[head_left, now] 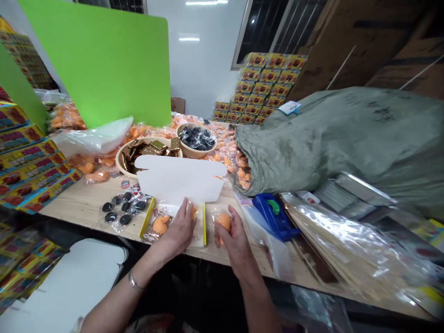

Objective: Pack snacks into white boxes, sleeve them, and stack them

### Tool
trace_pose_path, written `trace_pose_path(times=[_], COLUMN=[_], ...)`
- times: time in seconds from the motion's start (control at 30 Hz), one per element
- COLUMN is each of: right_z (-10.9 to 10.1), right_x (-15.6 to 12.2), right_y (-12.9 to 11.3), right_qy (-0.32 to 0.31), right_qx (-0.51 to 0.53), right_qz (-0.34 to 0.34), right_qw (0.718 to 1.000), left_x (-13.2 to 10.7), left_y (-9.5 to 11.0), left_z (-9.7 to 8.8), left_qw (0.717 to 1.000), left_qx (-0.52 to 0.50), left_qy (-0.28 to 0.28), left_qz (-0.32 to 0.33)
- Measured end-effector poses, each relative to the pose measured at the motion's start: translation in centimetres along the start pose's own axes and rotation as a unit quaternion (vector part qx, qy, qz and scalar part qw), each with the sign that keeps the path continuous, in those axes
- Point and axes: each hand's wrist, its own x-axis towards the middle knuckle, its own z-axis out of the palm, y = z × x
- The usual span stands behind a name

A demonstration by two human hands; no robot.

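Observation:
An open cardboard box [180,185] with a white lid flap and yellow edges lies at the table's near edge, holding clear packets with orange pieces [160,225]. My left hand [178,229] rests flat inside the box, fingers spread over the packets. My right hand [234,236] sits just right of the box, fingers closed around a clear orange-filled packet [224,221]. A bracelet shows on my left wrist.
Two bowls stand behind the box: gold-wrapped pieces [149,150] and black pieces [196,138]. Black sweets in packets [121,209] lie to the left. A blue tape dispenser [274,215], cellophane sheets [347,236], a grey-green sack [340,134], a green divider [100,64] and stacked printed boxes [31,162] surround.

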Motion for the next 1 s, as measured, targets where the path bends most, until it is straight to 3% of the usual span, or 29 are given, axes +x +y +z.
trace_pose_path(times=[0.13,0.2,0.27,0.33,0.47,0.53,0.63,0.73,0.83,0.93,1.0], right_z=[1.6,2.8,4.2,5.3,6.1,6.0,5.6,5.2,4.4,3.1,2.0], right_x=[1.2,1.6,1.5,1.0,-0.4,-0.5,0.2,1.1,1.3,0.6,-0.2], right_y=[1.3,1.8,2.1,2.3,2.5,2.4,2.3,2.8,3.6,3.6,2.8], right_qy=[-0.002,-0.017,-0.033,-0.042,-0.099,-0.166,-0.225,-0.221,-0.201,-0.162,-0.125], right_qx=[-0.008,-0.053,-0.158,-0.313,-0.54,-0.579,-0.612,-0.633,-0.624,-0.576,-0.546], right_qz=[-0.013,-0.055,-0.123,-0.197,-0.287,-0.3,-0.285,-0.287,-0.316,-0.375,-0.402], right_qw=[1.0,0.997,0.979,0.928,0.785,0.74,0.703,0.684,0.686,0.708,0.725], left_x=[-0.3,-0.6,-0.9,-1.3,-2.1,-2.8,-4.4,-6.4,-8.1,-9.0,-9.1], left_y=[-0.9,-1.5,-2.0,-2.2,-3.1,-4.4,-7.2,-10.1,-11.6,-10.7,-9.0], left_z=[-0.4,-0.6,-0.9,-1.8,-5.7,-7.7,-9.5,-10.5,-11.5,-11.8,-11.2], left_qw=[0.994,0.993,0.996,0.996,0.987,0.982,0.973,0.959,0.951,0.96,0.973], left_qx=[0.071,0.087,0.073,0.06,0.07,0.069,0.077,0.102,0.104,0.044,-0.011], left_qy=[-0.087,-0.075,-0.017,0.049,0.141,0.174,0.216,0.251,0.267,0.257,0.215], left_qz=[0.004,0.027,0.042,0.043,0.031,0.014,-0.028,-0.082,-0.116,-0.106,-0.078])
